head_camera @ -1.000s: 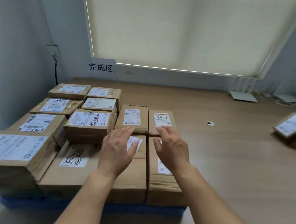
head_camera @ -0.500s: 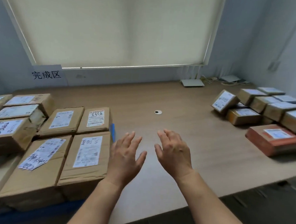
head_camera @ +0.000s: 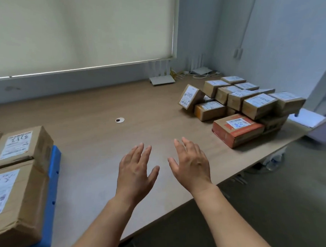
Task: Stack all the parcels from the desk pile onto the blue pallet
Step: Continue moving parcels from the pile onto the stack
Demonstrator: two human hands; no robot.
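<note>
I swing right, off the blue pallet, now at the left edge. My left hand and right hand hover empty, fingers spread, over the desk. Desk pile waits far right: next fetch starting, I judge.

We have a single wide-angle view, worn on the head, looking forward and down across the desk from its near edge. It sits close above our left hand and right hand. It faces the room's far right corner. The left edge cuts the blue pallet, and the parcel pile lies upper right.
</note>
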